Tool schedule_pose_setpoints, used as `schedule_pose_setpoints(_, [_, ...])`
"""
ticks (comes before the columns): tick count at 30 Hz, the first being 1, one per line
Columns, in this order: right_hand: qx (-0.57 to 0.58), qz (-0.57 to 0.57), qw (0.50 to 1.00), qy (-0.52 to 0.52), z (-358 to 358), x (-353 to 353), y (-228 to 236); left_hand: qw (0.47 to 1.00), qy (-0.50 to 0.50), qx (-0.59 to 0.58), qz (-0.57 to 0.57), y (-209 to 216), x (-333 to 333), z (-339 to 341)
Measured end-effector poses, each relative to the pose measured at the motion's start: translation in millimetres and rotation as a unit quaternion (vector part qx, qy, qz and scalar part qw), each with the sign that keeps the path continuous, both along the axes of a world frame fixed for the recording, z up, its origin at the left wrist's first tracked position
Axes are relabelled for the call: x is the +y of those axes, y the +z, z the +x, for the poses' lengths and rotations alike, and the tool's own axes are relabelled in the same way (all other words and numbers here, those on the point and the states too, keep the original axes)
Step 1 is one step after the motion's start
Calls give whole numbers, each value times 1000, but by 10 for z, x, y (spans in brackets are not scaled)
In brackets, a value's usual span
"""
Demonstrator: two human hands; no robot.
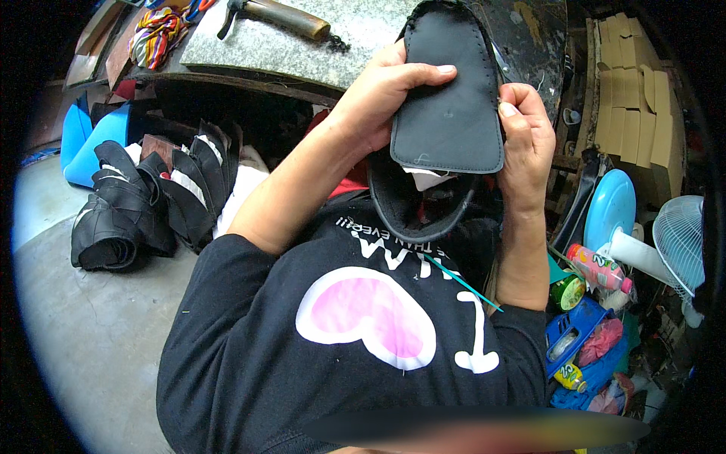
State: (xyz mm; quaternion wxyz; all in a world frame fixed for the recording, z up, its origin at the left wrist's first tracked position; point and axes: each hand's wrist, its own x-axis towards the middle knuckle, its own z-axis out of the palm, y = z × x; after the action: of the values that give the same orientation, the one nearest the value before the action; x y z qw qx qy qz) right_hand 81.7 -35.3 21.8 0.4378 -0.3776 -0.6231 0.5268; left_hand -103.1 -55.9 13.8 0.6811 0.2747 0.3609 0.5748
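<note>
My left hand grips the left edge of a black shoe upper, its thumb lying across the upper's flat tongue-shaped panel. The panel is smooth, with stitching along its border. At the panel's right edge, my right hand is closed in a pinch; what sits between its fingertips is too small to make out. Below the panel hangs the upper's rounded, dark-rimmed opening, close to my shirt. A bit of white material shows inside. A thin teal strip lies against my shirt.
Ahead, a hammer rests on a speckled stone slab, near a striped cloth. Bundled black uppers and a blue sheet are at left. Cardboard boxes, a fan and bottles crowd the right.
</note>
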Motion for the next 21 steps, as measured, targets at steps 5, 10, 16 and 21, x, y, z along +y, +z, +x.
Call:
schedule_pose_setpoints(5, [28,-21,999,-3,3,17,-29,998,12,-4,54,-40,-42,-27])
schedule_pose_setpoints(10, [57,-31,997,-39,260,330,-104,998,-37,5,43,-49,-141,-166])
schedule_pose_setpoints(16, [-561,164,806,-95,711,560,-121,998,-1,-44,-33,-80,-216,-277])
schedule_pose_setpoints(21, [-628,151,762,-46,803,500,-140,996,19,-90,-3,-63,-218,-313])
